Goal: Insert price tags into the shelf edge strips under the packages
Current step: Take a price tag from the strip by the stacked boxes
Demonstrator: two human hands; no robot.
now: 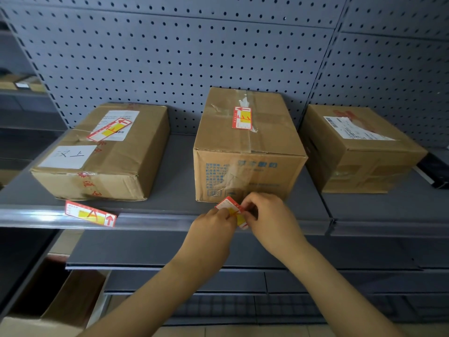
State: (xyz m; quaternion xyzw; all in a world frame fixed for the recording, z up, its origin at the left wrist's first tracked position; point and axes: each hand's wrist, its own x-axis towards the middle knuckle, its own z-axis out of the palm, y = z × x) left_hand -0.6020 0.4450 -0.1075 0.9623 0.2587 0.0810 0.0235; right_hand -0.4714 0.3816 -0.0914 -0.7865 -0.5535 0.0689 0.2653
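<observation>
Price tag (232,210): pinched between left hand (213,221) and right hand (264,215), long axis tilted, directly over shelf edge strip (155,218) beneath middle package (245,152).

Both hands cover most of the price tag (230,210) in front of the middle box (247,147), so its writing can't be read. The blue print on that box's front is blurred. To its right, a black object (435,170) is cut off by the frame edge behind the right box (359,152).

3 boxes (247,142) in row on shelf (175,166); 1 tag (90,213) in edge strip (158,218) below left box.
</observation>
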